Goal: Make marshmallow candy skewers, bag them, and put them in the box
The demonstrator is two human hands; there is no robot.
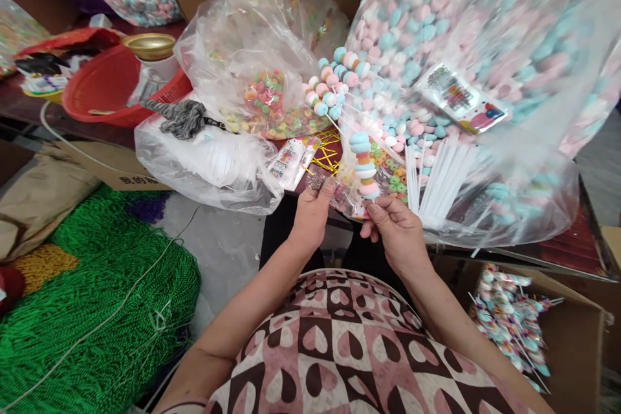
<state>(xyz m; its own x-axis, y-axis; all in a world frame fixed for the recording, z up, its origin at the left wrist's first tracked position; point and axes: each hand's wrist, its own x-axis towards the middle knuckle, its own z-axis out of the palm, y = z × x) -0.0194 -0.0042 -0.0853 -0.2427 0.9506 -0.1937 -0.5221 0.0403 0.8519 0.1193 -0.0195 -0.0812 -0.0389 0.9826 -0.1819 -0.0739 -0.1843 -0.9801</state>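
Note:
My right hand (396, 228) pinches the lower end of a marshmallow skewer (365, 165), which stands upright with blue, white and pink marshmallows and orange-brown rings between them. Just left of it, my left hand (312, 212) is closed on a clear printed plastic bag (342, 196), held between thumb and fingers. The skewer is outside the bag as far as I can see. Beyond my hands, several finished marshmallow skewers (334, 81) lie on the big bag. Gold twist ties (328, 150) and a stack of printed bags (292, 162) are near my left hand.
White sticks (444, 178) stand at right before a large bag of marshmallows (524, 45). A bag of ring candy (264, 94) lies behind. A red basket (92, 94) stands left. Below right, a cardboard box (575, 336) holds wrapped skewers; green cord (116, 284) is piled lower left.

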